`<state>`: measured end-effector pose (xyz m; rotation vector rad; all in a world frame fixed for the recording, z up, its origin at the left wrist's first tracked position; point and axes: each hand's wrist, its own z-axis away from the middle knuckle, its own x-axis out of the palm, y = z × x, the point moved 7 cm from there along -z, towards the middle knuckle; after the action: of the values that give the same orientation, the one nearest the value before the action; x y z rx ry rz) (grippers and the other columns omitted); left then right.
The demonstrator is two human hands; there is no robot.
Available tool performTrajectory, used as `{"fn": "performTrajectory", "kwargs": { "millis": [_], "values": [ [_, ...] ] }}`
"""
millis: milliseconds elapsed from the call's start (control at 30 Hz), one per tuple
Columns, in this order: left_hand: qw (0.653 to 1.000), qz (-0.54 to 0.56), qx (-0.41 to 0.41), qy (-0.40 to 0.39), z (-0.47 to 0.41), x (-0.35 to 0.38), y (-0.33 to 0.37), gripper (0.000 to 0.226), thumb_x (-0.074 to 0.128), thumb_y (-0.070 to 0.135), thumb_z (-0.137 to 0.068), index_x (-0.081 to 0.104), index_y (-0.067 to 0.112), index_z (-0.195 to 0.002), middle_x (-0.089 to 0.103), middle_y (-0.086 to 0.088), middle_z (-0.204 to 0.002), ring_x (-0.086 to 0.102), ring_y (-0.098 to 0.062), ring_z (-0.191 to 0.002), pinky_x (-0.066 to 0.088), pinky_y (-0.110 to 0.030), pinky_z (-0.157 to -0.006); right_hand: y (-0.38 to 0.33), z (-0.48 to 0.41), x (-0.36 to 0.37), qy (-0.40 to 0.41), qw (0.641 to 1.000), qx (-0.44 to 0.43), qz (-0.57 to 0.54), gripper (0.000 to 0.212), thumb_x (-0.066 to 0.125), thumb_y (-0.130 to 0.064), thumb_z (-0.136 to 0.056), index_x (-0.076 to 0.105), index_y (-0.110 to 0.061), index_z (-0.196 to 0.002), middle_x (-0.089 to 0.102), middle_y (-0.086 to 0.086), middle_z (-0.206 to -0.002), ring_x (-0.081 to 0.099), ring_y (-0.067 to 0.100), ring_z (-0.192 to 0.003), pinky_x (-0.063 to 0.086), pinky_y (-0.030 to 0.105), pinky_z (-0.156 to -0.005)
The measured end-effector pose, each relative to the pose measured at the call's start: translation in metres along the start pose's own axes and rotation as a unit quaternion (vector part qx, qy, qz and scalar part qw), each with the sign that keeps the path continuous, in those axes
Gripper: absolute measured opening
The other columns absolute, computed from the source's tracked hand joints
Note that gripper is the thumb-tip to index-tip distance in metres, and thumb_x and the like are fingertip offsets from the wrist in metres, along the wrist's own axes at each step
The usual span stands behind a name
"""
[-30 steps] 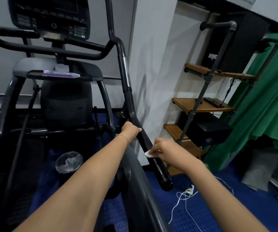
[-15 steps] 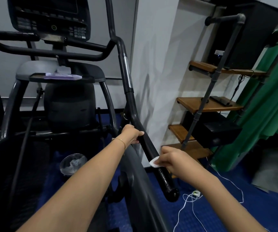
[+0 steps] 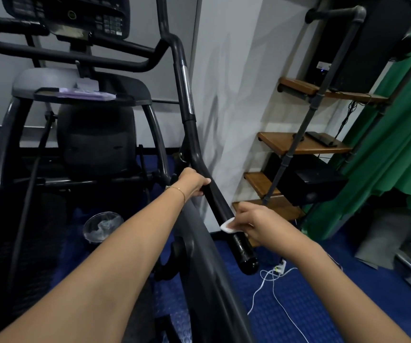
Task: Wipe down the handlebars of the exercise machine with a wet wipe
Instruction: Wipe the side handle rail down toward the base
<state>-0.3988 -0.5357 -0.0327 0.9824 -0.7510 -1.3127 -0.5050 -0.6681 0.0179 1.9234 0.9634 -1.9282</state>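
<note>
— Since a second ago, what's moved?

— Right hand (image 3: 261, 225) has slid down the handlebar (image 3: 220, 209) toward its free end, carrying the wet wipe (image 3: 228, 226) with it. Left hand (image 3: 192, 181) stays put higher up the same bar.

— How does the bar lie?

— Its long axis runs from about 11 o'clock down to 5 o'clock. The upper part climbs past a silver band toward the console (image 3: 70, 13); the rounded free end points down at 5 o'clock, toward the blue floor (image 3: 311, 305) and a white cable (image 3: 269, 280).

— And the grip of each hand?

— Left grip is closed around the bar, thumb over the top, a thin bracelet (image 3: 178, 190) on the wrist. Right grip is pinched shut on the wipe, fingers curled, pressing the white pad against the bar's upper side. Only an edge of the wipe shows at 9 o'clock of the hand.

— Where's the wipe along the bar?

— On the lower stretch, between the left hand and the glossy end cap, near the cap.

— Anything around?

— A wooden shelf (image 3: 298, 144) at 3 o'clock, a green curtain (image 3: 397, 144) beyond it.
</note>
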Motion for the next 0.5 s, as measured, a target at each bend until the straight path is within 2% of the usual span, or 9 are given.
{"fn": "performTrajectory", "kwargs": {
  "millis": [67,133,167,233,300,400,467,500],
  "values": [
    [1.000,-0.004,0.001,0.001,0.002,0.000,-0.001,0.054,0.061,0.000,-0.089,0.038,0.001,-0.137,0.047,-0.020,-0.136,0.053,-0.035,-0.120,0.053,-0.035,-0.075,-0.003,0.004,0.001,-0.010,1.000,-0.007,0.001,0.018,0.061,-0.019,-0.089,0.073,-0.009,-0.098,0.035,-0.017,-0.069,0.045,0.008,-0.071,0.025,0.014,-0.060],
    [1.000,-0.009,0.004,0.003,0.002,-0.001,0.000,0.054,0.061,0.001,-0.088,0.038,0.001,-0.137,0.047,-0.019,-0.135,0.054,-0.035,-0.118,0.050,-0.029,-0.061,-0.007,0.011,0.001,-0.050,0.999,-0.021,-0.002,0.021,0.062,-0.024,-0.088,0.073,-0.009,-0.097,0.036,-0.021,-0.071,0.042,-0.003,-0.066,0.030,0.008,-0.060],
    [1.000,-0.007,0.005,0.004,0.002,-0.001,0.000,0.054,0.062,0.001,-0.088,0.038,0.001,-0.137,0.047,-0.019,-0.135,0.054,-0.035,-0.118,0.048,-0.028,-0.059,-0.010,0.012,0.002,-0.073,0.997,-0.027,0.007,0.022,0.061,-0.026,-0.088,0.073,-0.011,-0.099,0.038,-0.021,-0.072,0.044,-0.004,-0.068,0.031,0.007,-0.061],
    [1.000,-0.002,0.003,0.005,-0.002,-0.002,-0.001,0.055,0.062,0.002,-0.088,0.037,0.002,-0.138,0.047,-0.018,-0.136,0.054,-0.034,-0.118,0.051,-0.031,-0.066,-0.013,0.008,0.001,-0.080,0.996,-0.031,0.034,0.023,0.060,-0.028,-0.088,0.073,-0.014,-0.101,0.045,-0.013,-0.080,0.053,0.009,-0.078,0.031,0.013,-0.062],
    [1.000,0.004,0.005,-0.001,-0.005,-0.001,-0.002,0.054,0.061,0.002,-0.089,0.038,0.002,-0.138,0.047,-0.018,-0.135,0.054,-0.034,-0.119,0.051,-0.032,-0.080,-0.015,0.003,-0.001,-0.051,0.997,-0.028,0.058,0.023,0.059,-0.026,-0.088,0.072,-0.013,-0.103,0.051,-0.002,-0.089,0.054,0.018,-0.085,0.029,0.018,-0.063],
    [1.000,0.008,0.013,0.000,-0.007,0.000,-0.003,0.054,0.061,0.001,-0.089,0.038,0.002,-0.137,0.048,-0.017,-0.134,0.054,-0.032,-0.121,0.050,-0.032,-0.084,-0.019,0.007,0.003,-0.058,0.995,-0.037,0.070,0.025,0.058,-0.025,-0.089,0.071,-0.011,-0.106,0.056,0.006,-0.099,0.050,0.016,-0.085,0.030,0.019,-0.066],
    [1.000,0.010,0.015,0.004,-0.007,0.000,-0.004,0.055,0.062,0.000,-0.088,0.038,0.002,-0.138,0.049,-0.018,-0.133,0.053,-0.031,-0.122,0.049,-0.032,-0.083,-0.018,0.015,0.008,-0.126,0.989,-0.030,0.067,0.026,0.058,-0.026,-0.089,0.069,-0.009,-0.106,0.055,0.002,-0.096,0.045,0.011,-0.078,0.032,0.019,-0.065],
    [1.000,0.011,0.015,0.004,-0.008,0.000,-0.004,0.055,0.062,0.000,-0.088,0.038,0.002,-0.138,0.049,-0.018,-0.133,0.052,-0.031,-0.122,0.049,-0.032,-0.084,-0.018,0.018,0.010,-0.171,0.983,-0.026,0.062,0.026,0.059,-0.027,-0.089,0.069,-0.010,-0.105,0.052,-0.005,-0.089,0.044,0.007,-0.072,0.032,0.014,-0.062]
  ]
}}
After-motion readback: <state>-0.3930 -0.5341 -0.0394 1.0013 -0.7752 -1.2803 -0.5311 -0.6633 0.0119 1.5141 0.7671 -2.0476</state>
